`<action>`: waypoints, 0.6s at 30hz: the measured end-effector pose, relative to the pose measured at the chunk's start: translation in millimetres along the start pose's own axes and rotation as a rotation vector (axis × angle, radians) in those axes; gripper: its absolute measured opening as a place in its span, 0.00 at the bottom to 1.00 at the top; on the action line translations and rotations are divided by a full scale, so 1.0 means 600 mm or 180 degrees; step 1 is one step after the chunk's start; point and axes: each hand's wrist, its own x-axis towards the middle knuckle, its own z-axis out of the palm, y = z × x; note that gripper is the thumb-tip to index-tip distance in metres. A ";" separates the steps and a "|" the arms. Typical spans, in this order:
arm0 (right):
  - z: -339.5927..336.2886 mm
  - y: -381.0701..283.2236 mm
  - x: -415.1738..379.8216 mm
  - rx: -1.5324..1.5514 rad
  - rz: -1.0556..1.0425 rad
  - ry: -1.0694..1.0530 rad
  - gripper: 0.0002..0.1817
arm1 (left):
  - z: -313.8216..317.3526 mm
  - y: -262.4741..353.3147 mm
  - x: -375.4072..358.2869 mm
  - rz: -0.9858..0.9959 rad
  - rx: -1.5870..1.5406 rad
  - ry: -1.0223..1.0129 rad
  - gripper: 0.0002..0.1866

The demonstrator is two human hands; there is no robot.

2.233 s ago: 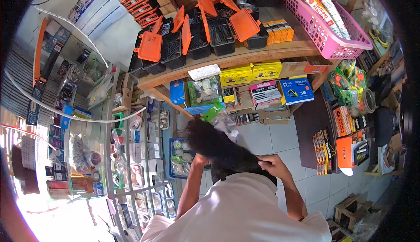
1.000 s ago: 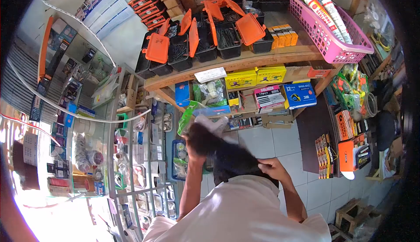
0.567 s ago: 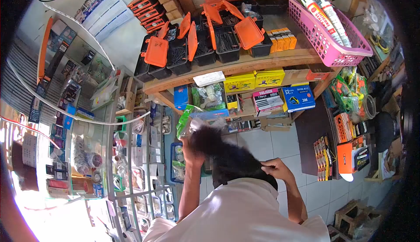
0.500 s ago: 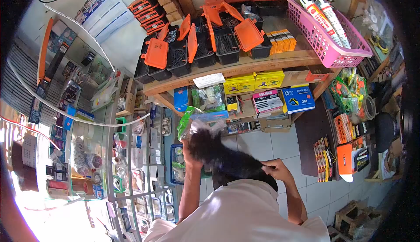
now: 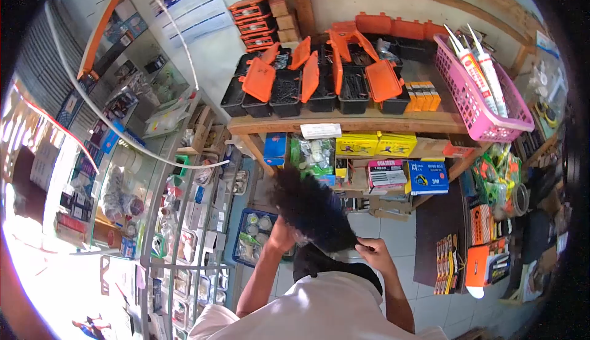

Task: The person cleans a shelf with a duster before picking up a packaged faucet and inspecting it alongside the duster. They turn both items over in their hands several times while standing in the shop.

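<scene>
A black, fluffy feather duster [image 5: 314,211] slants across in front of my waist. My right hand [image 5: 376,255] pinches its narrow lower end. My left hand [image 5: 283,235] is closed at the duster's left side, its fingers partly covered by the fluff. Beside those fingers shows a shiny bit of clear plastic packet [image 5: 300,238]; the rest of it is hidden behind the duster. Just beyond the duster's top, a box of green-and-clear plastic packs [image 5: 313,155] sits on the lower shelf. Near my left hand is a blue basket [image 5: 236,246] with round containers and packets.
Black bins with orange lids [image 5: 286,94] and a pink basket [image 5: 485,118] of sealant tubes stand on a wooden shelf [image 5: 369,118]. Below are yellow boxes [image 5: 357,145] and a blue 3M box [image 5: 427,177]. A glass display case [image 5: 184,241] flanks me on the left; a white cable [image 5: 141,149] hangs there.
My left hand has come down and nearer to me; the green-topped clear packet at it is now mostly hidden. The duster has swung more upright, and my right hand has dropped slightly. The view has shifted.
</scene>
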 end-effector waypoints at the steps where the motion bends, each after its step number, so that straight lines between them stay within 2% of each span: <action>1: 0.008 -0.005 0.007 0.0003 -0.0082 0.0093 0.14 | 0.022 0.005 -0.004 0.0073 -0.0217 -0.0178 0.45; 5: 0.023 -0.018 0.025 -0.0095 -0.0180 -0.0053 0.17 | 0.025 0.037 -0.008 0.0323 -0.0695 -0.0026 0.42; 7: 0.016 0.006 0.024 -0.0050 -0.0279 0.0080 0.09 | 0.025 0.066 -0.016 0.0836 -0.0807 0.0087 0.40; 8: 0.013 0.014 0.026 -0.0026 -0.0334 0.0147 0.08 | -0.012 0.069 -0.010 0.1118 -0.1032 -0.0985 0.39; 10: 0.003 0.002 0.020 -0.0177 -0.0236 -0.0040 0.10 | 0.030 0.096 -0.034 0.1164 -0.0590 0.0143 0.39; 11: -0.001 -0.002 0.020 -0.0205 -0.0236 -0.0271 0.06 | 0.036 0.102 -0.032 0.1203 -0.0608 0.0093 0.40; 12: -0.002 -0.008 0.023 -0.0236 -0.0236 -0.0497 0.12 | 0.041 0.108 -0.031 0.1241 -0.0624 0.0039 0.40; 14: 0.009 -0.021 0.035 -0.0319 -0.0312 -0.0305 0.12 | 0.039 0.111 -0.040 0.1150 -0.0573 0.0015 0.41; 16: 0.022 -0.034 0.047 -0.0056 -0.0468 0.0165 0.06 | 0.025 0.102 -0.039 0.1112 -0.0583 -0.0080 0.41; 18: 0.022 -0.029 0.058 -0.0013 -0.0421 0.0052 0.06 | -0.014 0.086 -0.031 0.0937 -0.0639 -0.0011 0.41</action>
